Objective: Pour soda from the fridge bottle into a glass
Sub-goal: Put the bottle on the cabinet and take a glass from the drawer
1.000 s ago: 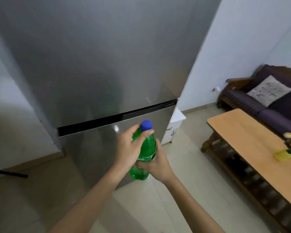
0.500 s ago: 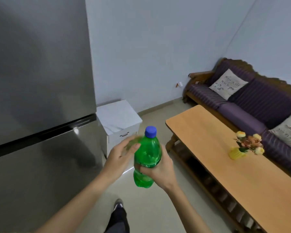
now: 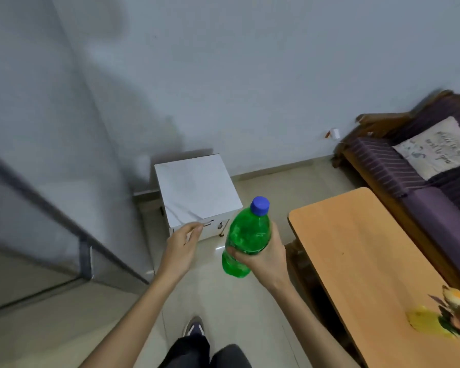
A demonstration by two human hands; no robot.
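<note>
- Since half a second back, the left hand (image 3: 182,244) has come off the green soda bottle (image 3: 246,239) and now sits apart from it to the left, fingers loosely curled and holding nothing.
- Only the right hand (image 3: 267,257) has the bottle now, wrapped around its lower middle from the right side, thumb across the near face.
- Bottle stands close to upright in the air above the floor, leaning slightly right, blue cap (image 3: 260,205) still screwed on.
- Steel fridge (image 3: 51,181) has slid off to the left and looks blurred.
- Small white cabinet (image 3: 197,192) stands against the far wall, just beyond both hands.
- Wooden coffee table (image 3: 356,261) lies to the right of the bottle, with a yellow pot of flowers (image 3: 444,317) at its near right end.
- Purple sofa (image 3: 414,176) with a pale cushion (image 3: 438,147) sits far right, behind the table.
- One shoe (image 3: 194,326) shows on the tiled floor below the hands.
</note>
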